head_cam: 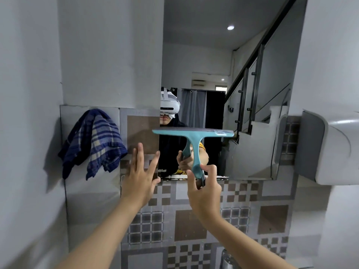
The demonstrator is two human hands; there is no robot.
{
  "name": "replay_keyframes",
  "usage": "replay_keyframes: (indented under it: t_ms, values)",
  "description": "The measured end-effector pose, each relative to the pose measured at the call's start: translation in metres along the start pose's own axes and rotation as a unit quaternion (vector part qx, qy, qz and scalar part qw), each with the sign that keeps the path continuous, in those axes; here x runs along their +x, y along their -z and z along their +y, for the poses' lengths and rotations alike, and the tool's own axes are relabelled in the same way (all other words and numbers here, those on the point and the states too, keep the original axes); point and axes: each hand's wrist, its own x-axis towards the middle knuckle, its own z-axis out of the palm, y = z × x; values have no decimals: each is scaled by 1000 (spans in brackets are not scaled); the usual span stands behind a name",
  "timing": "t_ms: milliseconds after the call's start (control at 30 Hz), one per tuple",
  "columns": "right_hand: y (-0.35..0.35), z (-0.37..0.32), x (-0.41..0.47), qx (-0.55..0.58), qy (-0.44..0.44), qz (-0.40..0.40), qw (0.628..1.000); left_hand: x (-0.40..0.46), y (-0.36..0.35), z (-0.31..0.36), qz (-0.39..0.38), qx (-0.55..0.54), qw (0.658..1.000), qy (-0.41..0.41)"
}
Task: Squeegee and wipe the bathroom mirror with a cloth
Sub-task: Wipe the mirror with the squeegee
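Grey bathroom walls above, patterned brown-and-grey tiles (190, 226) below, with the mirror (213, 65) fixed to the wall at centre. Teal squeegee (194, 135) raised against the lower part of the mirror, blade level and on or just at the glass, handle running down and slightly right. Right hand (205, 188) wrapped around the bottom of that handle, fingers (211, 171) curled closed on it, thumb up along the left side. Left hand (138, 180) flat and spread, fingers (140, 154) open and holding nothing, laid near the mirror's lower left corner, over the tiles and the glass edge; actual contact with the wall not clear. Blue-and-cream checked cloth (93, 144) hanging bunched on the wall to the left of the mirror, just beside the left hand but apart from it. White-and-grey wall fixture (334, 146) sticking out at the right edge. Reflected in the glass: a white headset, a hand on the squeegee handle, a stair railing and a ceiling light.
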Motion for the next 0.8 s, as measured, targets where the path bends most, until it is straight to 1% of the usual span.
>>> replay_keyframes:
  t_ms: [167,433,567,800]
  values:
    - [40,22,12,-86,78,-32,993,-1,-3,-4,13,-23,1000,-14]
    - [100,47,38,-182,141,-68,971,0,-5,-5,9,-15,1000,-11]
    - [128,62,42,-210,153,-67,963,-1,-4,-4,14,-8,1000,-15]
    - [173,83,41,-238,121,-47,962,0,-4,-4,1,-2,1000,-4]
